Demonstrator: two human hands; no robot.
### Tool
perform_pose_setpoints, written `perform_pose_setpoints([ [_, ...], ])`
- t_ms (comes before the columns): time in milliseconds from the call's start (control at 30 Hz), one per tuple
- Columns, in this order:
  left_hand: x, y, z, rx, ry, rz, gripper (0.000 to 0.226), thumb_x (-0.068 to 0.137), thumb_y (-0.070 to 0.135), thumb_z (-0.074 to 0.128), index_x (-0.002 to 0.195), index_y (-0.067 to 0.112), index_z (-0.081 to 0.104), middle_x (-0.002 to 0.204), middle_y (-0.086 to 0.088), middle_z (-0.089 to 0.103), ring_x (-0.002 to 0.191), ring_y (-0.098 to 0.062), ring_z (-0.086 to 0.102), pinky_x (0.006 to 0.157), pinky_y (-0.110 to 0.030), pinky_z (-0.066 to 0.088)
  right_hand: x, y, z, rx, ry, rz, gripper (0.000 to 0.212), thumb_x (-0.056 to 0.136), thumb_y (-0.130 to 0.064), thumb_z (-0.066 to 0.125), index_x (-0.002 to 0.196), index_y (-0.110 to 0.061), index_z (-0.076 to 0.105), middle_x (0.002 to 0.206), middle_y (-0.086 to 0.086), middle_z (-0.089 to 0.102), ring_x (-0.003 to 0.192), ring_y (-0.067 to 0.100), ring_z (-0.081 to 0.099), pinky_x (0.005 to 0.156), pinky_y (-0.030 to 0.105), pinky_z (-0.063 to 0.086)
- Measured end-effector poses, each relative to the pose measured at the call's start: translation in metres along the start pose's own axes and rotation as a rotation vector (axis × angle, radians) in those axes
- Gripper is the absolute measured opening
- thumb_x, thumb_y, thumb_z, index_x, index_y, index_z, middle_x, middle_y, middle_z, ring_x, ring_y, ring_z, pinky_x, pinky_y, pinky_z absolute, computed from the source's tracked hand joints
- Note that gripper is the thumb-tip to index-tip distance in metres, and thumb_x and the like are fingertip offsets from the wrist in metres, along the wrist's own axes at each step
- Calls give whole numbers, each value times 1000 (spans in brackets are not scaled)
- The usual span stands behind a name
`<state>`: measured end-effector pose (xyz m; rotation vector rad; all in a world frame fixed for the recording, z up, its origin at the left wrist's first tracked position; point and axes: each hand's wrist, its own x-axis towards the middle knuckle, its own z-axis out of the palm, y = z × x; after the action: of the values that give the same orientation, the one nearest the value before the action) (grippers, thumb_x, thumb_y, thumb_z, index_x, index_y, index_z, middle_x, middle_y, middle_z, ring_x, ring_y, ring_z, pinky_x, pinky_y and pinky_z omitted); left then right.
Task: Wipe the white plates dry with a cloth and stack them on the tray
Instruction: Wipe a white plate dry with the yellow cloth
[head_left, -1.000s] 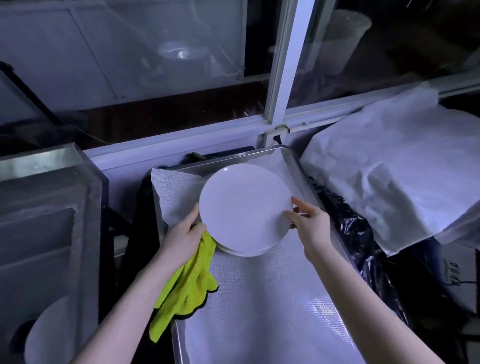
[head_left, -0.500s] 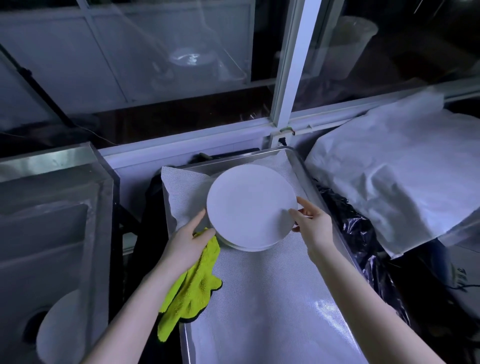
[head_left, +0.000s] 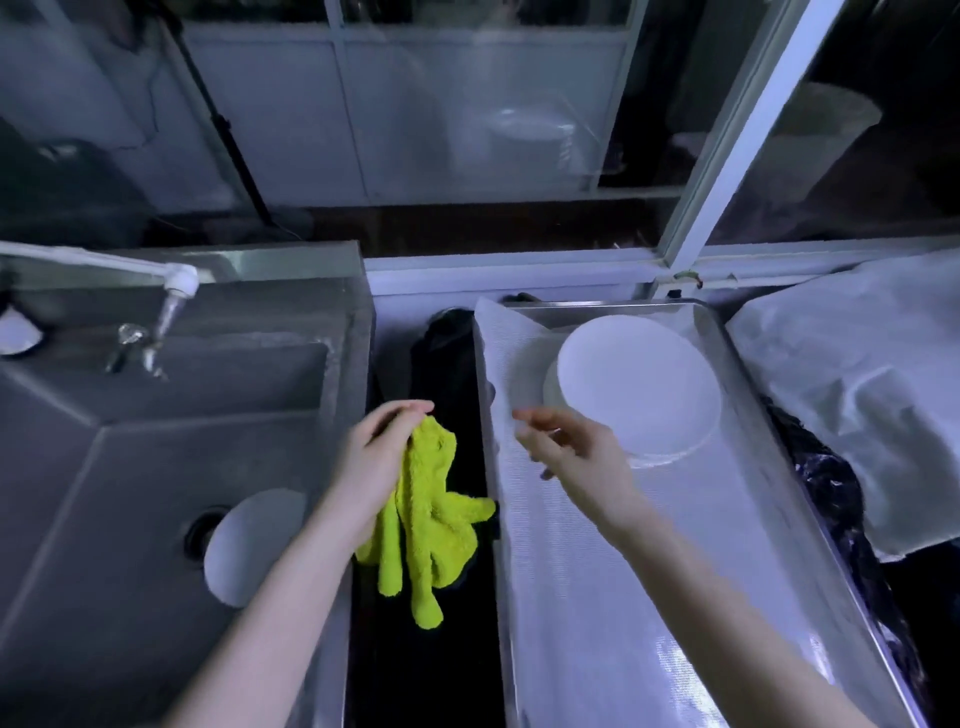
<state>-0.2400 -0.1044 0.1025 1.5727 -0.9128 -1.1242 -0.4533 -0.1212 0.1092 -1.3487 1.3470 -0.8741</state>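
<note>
Plates (head_left: 639, 384) round, smooth, stacked | cloth (head_left: 426, 514) fluffy, yellow-green | tray (head_left: 597, 310) metal

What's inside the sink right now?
One white plate leans by the drain in the sink. The left forearm covers its lower right edge, and the plate hides part of the drain; whether more lie behind it cannot be seen.
</note>
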Motion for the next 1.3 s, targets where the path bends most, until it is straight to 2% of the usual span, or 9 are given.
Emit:
perform_pose_setpoints([
  [100, -6, 2, -51, -143, 87, -28, 15, 90, 34, 65, 98, 27, 76, 102, 10, 74, 102, -13, 66, 92, -33, 50, -15, -12, 68, -40, -247, -67, 36, 86, -31, 77, 121, -34, 68, 111, -6, 68, 94, 8, 64, 83, 18, 50],
  [267, -9, -10, -151, -429, 215, -88, 13, 96, 27, 60, 93, 17, 67, 71, 5, 73, 68, -11, 70, 57, -22, 53, -35, -27, 182, -51, -479, -81, 75, 76, -23, 86, 142, -30, 51, 131, -7, 59, 122, 9, 56, 103, 26, 46],
  [333, -11, -23, -197, -486, 207, -127, 14, 94, 23, 63, 99, 10, 61, 77, -3, 73, 69, -13, 71, 59, -23, 54, -38, -31, 232, -120, -516, -113, 79, 75, -13, 87, 143, -24, 50, 133, -8, 60, 120, 5, 57, 102, 22, 44],
  [433, -9, -54, -259, -397, 141, -126, 50, 71, 15, 81, 113, 0, 57, 98, -15, 69, 86, -24, 69, 77, -34, 53, -40, -32, 302, -136, -439, -74, 62, 78, 5, 76, 130, -23, 58, 118, -2, 69, 99, -4, 62, 90, 17, 46],
  [633, -1, -127, -337, -322, 53, -344, 78, 54, 27, 92, 123, 18, 57, 106, -2, 74, 96, -15, 71, 71, -25, 56, -50, -15, 407, 217, -321, 247, 40, 88, 14, 62, 118, -11, 66, 114, 22, 71, 97, 25, 68, 89, 43, 55],
  [833, 24, -188, -376, -262, 95, -540, 53, 62, 19, 85, 111, 16, 67, 98, -7, 76, 92, -24, 73, 72, -35, 58, -35, 17, 454, 239, -396, 503, 26, 96, -11, 62, 120, -19, 71, 111, 9, 74, 98, 21, 71, 80, 35, 60],
  [900, 36, -206, -383, -201, 157, -602, 55, 56, 24, 81, 108, 19, 66, 95, -7, 76, 89, -26, 73, 79, -42, 58, -18, 34, 460, 133, -300, 585, 19, 97, -15, 61, 112, -21, 72, 113, 9, 73, 91, 19, 71, 79, 37, 60],
  [1000, 60, -238, -391, -56, 246, -632, 38, 57, 25, 81, 92, 28, 66, 80, 2, 73, 76, -17, 72, 63, -30, 56, 12, 70, 462, 6, -128, 681, 19, 97, -14, 59, 111, -21, 69, 110, 8, 68, 87, 19, 67, 76, 40, 56],
  [1300, 124, -329, -395, 232, -101, -710, 64, 55, 28, 67, 118, 25, 57, 108, -2, 66, 100, -23, 64, 90, -44, 53, 81, 184, 476, -260, -125, 888, 52, 98, -21, 60, 147, -12, 43, 136, 11, 55, 116, 31, 57, 83, 30, 43],
])
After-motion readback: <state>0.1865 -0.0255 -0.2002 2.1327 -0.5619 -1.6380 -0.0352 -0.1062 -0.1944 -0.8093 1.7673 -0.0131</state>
